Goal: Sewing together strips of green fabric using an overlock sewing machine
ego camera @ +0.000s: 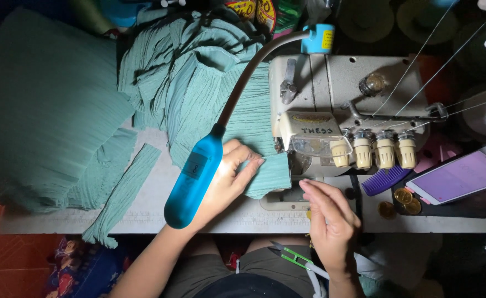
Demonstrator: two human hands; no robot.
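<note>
My left hand [229, 176] lies on a piece of teal crinkled fabric [237, 110], its fingers pinching the cloth's corner just left of the presser foot of a cream overlock sewing machine [331, 105]. My right hand [331, 221] hovers in front of the machine bed, fingers together and pointing up toward the needle area; it seems to hold nothing. A blue gooseneck lamp [193, 179] lights the spot and covers part of my left wrist.
More teal fabric is piled at the back left [50, 105], with loose strips [119, 198] on the white table [61, 221]. A purple comb [385, 179], coins [404, 197] and a lit phone [458, 175] lie right of the machine. Green thread snips [295, 258] rest on my lap.
</note>
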